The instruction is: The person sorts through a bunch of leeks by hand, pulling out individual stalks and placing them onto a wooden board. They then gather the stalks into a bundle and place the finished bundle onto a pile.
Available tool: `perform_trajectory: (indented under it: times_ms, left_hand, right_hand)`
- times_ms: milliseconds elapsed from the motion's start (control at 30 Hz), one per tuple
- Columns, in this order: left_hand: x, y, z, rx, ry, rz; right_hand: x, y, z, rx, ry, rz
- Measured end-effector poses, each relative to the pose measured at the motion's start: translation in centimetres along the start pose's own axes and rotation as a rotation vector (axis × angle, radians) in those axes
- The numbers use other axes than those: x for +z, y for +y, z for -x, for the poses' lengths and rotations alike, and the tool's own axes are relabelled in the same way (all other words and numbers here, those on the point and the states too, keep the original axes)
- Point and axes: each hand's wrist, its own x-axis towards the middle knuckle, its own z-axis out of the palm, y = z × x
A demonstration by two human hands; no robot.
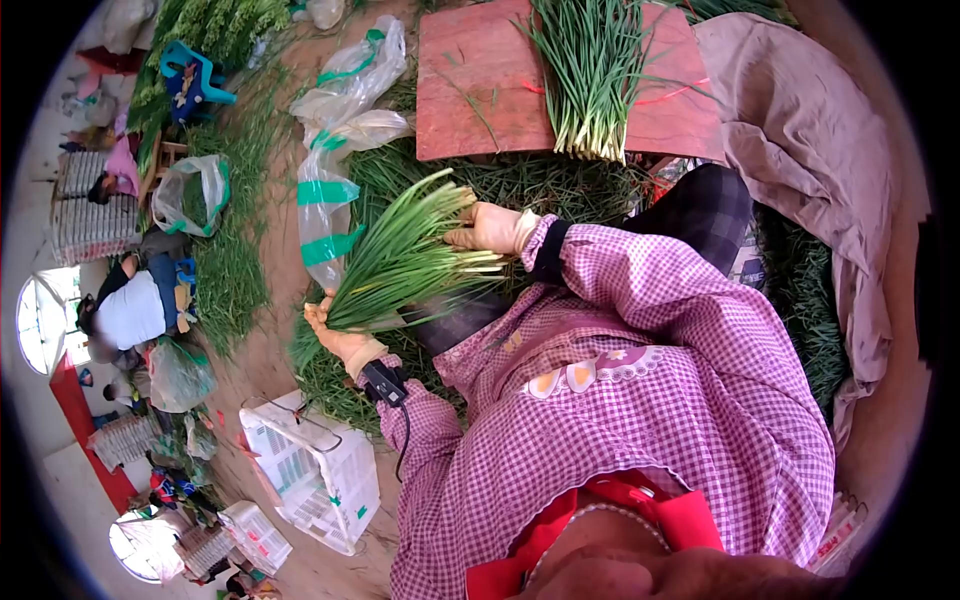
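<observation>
A loose bunch of garlic chives (405, 262) lies slantwise across my lap, its green leaves fanned out to the left. My left hand (345, 340) is closed round the leafy lower-left end. At the pale stem ends, my right hand (490, 228) has its fingers closed on part of the bunch, and some stems stick out below it. Both hands seem to wear thin pale gloves. Ahead of me, a thick bundle of chives (592, 75) rests on a red board (475, 100), stem ends toward me. A red tie (672, 92) shows beside that bundle.
Loose chives (330, 385) cover the ground around my legs. A clear plastic sleeve with green bands (325, 195) lies to the left, above a white crate (310, 470). Grey-brown cloth (800, 110) drapes over greens at right. Several people sit farther left, one in white (135, 305).
</observation>
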Motion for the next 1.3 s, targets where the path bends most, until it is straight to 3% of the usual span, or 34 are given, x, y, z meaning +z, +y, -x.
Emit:
perform_trajectory:
  times_ms: [67, 133, 200, 267, 300, 333, 400, 467, 533, 600, 667, 733, 800, 900, 1000, 1067, 1133, 1200, 1300]
  left_hand:
    - [-0.1, 0.2, 0.2, -0.023, 0.017, 0.051]
    - [1.8, -1.2, 1.1, 0.221, 0.277, -0.145]
    - [1.2, -0.9, 0.9, 0.197, 0.229, -0.091]
    - [-0.2, 0.1, 0.8, 0.166, 0.187, -0.052]
    - [-1.2, 0.6, 0.3, 0.095, 0.099, -0.006]
    - [-1.7, 0.9, 0.1, 0.023, 0.014, 0.037]
    - [-2.5, 1.2, -0.6, 0.003, -0.01, 0.046]
    - [-2.0, 0.4, -0.9, -0.013, -0.038, 0.061]
    - [0.7, -1.6, 0.0, 0.165, 0.013, -0.154]
    - [2.8, -1.9, 1.9, 0.202, -0.033, -0.249]
    - [3.0, -1.4, 2.3, 0.142, -0.103, -0.322]
    - [3.0, -1.7, 3.0, 0.103, -0.17, -0.378]
    - [2.9, -2.4, 3.6, 0.198, -0.104, -0.491]
    - [1.7, -2.4, 3.4, 0.211, -0.001, -0.507]
    - [1.6, -2.3, 3.3, 0.222, 0.042, -0.524]
    - [1.8, -2.4, 3.3, 0.239, 0.046, -0.527]
    - [2.2, -2.8, 3.5, 0.296, 0.185, -0.531]
    - [1.6, -2.7, 3.0, 0.261, 0.146, -0.515]
    - [1.9, -3.3, 3.4, 0.238, 0.106, -0.473]
  right_hand:
    - [-0.7, 0.7, 0.1, -0.069, 0.06, 0.176]
    - [-2.2, 3.0, -0.2, -0.045, 0.077, 0.31]
    - [-3.7, 5.0, 0.1, 0.092, 0.188, 0.306]
    - [-5.9, 8.1, 0.2, 0.264, 0.284, 0.057]
    - [-7.1, 7.1, 1.5, 0.354, 0.242, 0.049]
    - [-7.7, 6.4, 2.6, 0.428, 0.114, -0.172]
    - [-6.9, 3.5, 4.0, 0.321, -0.111, -0.391]
    - [-4.0, 0.7, 4.0, 0.169, -0.13, -0.371]
    - [-0.5, 4.9, -0.8, -0.479, 0.065, 0.147]
    - [-1.2, 0.6, -0.3, -0.256, 0.131, -0.118]
    - [-1.3, 1.9, -1.8, -0.133, 0.221, -0.342]
    - [-2.4, 1.4, -1.7, -0.048, 0.268, -0.283]
    - [-2.3, 3.1, -2.6, -0.08, 0.278, -0.297]
    - [-3.6, 4.5, -2.0, 0.057, 0.313, -0.311]
    - [-6.4, 7.4, -0.7, 0.216, 0.416, -0.078]
    - [-8.4, 9.0, 1.1, 0.2, 0.225, 0.617]
    - [-8.7, 9.7, 3.1, 0.464, -0.171, 0.876]
    - [-7.6, 8.7, 4.5, 0.39, -0.454, 0.978]
    - [-4.1, 6.9, 5.0, -0.009, -0.322, 0.219]
